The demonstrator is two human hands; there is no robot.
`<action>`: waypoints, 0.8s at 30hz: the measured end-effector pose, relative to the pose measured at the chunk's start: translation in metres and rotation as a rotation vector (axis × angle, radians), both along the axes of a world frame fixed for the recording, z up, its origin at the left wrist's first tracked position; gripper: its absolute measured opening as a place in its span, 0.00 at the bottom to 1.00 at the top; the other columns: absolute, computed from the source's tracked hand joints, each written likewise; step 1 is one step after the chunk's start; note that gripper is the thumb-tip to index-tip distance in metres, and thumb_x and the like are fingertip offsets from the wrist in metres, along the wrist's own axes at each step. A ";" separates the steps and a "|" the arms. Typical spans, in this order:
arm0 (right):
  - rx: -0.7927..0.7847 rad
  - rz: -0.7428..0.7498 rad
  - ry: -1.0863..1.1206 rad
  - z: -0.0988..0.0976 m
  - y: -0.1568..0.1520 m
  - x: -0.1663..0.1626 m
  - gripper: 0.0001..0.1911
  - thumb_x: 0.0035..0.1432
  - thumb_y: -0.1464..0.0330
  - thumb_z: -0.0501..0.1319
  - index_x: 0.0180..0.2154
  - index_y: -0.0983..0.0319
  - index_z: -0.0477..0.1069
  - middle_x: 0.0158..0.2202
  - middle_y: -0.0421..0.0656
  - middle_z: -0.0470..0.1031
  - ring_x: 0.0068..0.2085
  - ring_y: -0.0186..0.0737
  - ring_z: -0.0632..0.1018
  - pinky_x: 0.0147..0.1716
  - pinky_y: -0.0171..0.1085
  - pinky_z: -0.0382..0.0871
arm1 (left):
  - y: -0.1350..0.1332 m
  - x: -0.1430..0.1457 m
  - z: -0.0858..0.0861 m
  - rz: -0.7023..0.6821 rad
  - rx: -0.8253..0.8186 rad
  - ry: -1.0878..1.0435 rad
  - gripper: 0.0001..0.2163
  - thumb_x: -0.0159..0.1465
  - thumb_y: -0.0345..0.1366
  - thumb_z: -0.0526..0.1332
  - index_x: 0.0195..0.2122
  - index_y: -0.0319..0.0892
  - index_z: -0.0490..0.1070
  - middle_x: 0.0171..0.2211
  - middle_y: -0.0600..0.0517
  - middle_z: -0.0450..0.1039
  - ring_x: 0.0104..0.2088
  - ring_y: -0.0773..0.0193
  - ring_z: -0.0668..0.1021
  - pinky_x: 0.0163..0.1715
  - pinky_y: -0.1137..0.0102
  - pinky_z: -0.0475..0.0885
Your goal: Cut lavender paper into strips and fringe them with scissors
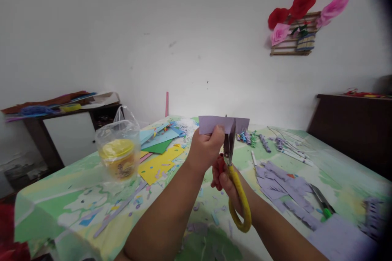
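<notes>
A strip of purple paper point(211, 123) is pinched between the thumb and fingers of my left hand point(207, 147), held up above the table. Its right part carries a row of short cuts along the lower edge. My right hand point(226, 181) grips a pair of scissors point(235, 195) with a yellow-wrapped handle and a red one. The scissor blades point upward and lie across the strip, just right of my left thumb. Part of my right hand is hidden behind the yellow handle.
Purple fringed strips point(280, 185), a green-handled cutter point(323, 202) and a purple sheet point(339, 234) lie at the right. Curled paper rolls point(265, 142) sit farther back. Yellow paper point(159, 165) and a yellow-lidded tub point(118, 157) in a plastic bag stand left on the patterned tablecloth point(70, 175).
</notes>
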State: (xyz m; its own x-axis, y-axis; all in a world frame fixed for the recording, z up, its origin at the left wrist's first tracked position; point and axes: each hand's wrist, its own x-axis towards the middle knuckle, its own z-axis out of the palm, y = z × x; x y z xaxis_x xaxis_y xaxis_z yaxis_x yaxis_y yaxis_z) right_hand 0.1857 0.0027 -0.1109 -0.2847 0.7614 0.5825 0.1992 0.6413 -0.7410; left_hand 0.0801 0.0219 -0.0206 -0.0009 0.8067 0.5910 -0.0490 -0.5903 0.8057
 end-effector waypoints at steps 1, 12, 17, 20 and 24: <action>0.004 0.010 0.002 0.001 -0.001 0.001 0.22 0.59 0.47 0.48 0.36 0.59 0.61 0.29 0.40 0.63 0.28 0.37 0.67 0.26 0.38 0.67 | -0.001 0.000 0.000 -0.009 -0.002 -0.004 0.11 0.56 0.38 0.54 0.18 0.42 0.58 0.17 0.57 0.56 0.21 0.70 0.63 0.22 0.74 0.62; 0.105 0.070 0.117 0.003 0.004 -0.004 0.23 0.58 0.44 0.44 0.33 0.57 0.56 0.27 0.38 0.57 0.26 0.37 0.61 0.24 0.38 0.62 | -0.006 0.003 0.001 0.024 0.061 0.059 0.12 0.55 0.37 0.55 0.16 0.41 0.58 0.16 0.57 0.56 0.19 0.71 0.63 0.19 0.76 0.62; 0.073 0.155 0.116 0.003 0.000 -0.002 0.23 0.61 0.47 0.42 0.30 0.57 0.58 0.25 0.38 0.59 0.26 0.38 0.65 0.26 0.40 0.65 | -0.010 0.008 -0.001 0.038 0.064 0.074 0.13 0.56 0.36 0.54 0.15 0.42 0.57 0.14 0.57 0.54 0.17 0.71 0.63 0.18 0.77 0.62; 0.058 0.201 0.110 0.001 -0.003 0.001 0.22 0.62 0.48 0.43 0.30 0.58 0.60 0.26 0.39 0.61 0.27 0.37 0.65 0.27 0.39 0.64 | -0.012 0.011 -0.001 0.070 0.090 0.100 0.14 0.56 0.36 0.53 0.15 0.42 0.56 0.13 0.57 0.54 0.16 0.71 0.63 0.15 0.77 0.60; 0.053 0.234 0.128 -0.006 0.000 0.003 0.21 0.61 0.48 0.45 0.32 0.58 0.59 0.27 0.39 0.60 0.28 0.37 0.64 0.28 0.38 0.63 | -0.014 0.011 0.000 0.083 0.114 0.131 0.13 0.56 0.35 0.54 0.15 0.42 0.57 0.13 0.57 0.54 0.15 0.71 0.63 0.14 0.77 0.60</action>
State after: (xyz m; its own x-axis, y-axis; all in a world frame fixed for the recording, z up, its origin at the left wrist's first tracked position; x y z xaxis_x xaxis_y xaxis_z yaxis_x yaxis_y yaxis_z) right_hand 0.1892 0.0027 -0.1168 -0.3711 0.6507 0.6625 -0.0521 0.6977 -0.7145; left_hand 0.0914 0.0078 -0.0202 0.0182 0.7350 0.6778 0.1044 -0.6756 0.7298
